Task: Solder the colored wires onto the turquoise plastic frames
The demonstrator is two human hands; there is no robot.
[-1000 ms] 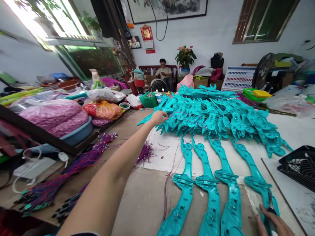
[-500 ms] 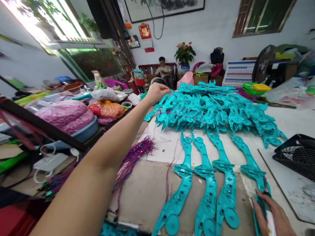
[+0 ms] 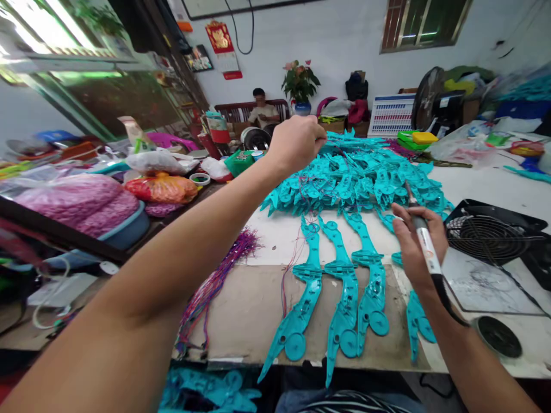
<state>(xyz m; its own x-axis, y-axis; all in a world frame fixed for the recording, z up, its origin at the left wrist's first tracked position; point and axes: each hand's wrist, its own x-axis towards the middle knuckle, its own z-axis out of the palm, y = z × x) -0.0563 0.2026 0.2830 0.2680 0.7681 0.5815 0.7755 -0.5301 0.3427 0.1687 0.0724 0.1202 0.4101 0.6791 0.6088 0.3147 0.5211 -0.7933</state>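
Note:
My left hand is raised above the table, its fingers pinched on thin red and purple wires that trail down toward a big heap of teal plastic parts. My right hand grips a pen-shaped soldering iron with a black cord, held over the right end of a row of long teal plastic parts laid side by side on the brown board. A bundle of purple and red wires lies on the board to the left.
A black fan grille and a small black round stand sit at the right. Bags of pink and orange material crowd the left side. A person sits on a bench by the far wall.
My left hand has lifted off the teal heap and drawn back toward me with the wires. My right hand has risen from the lower right corner with the soldering iron.

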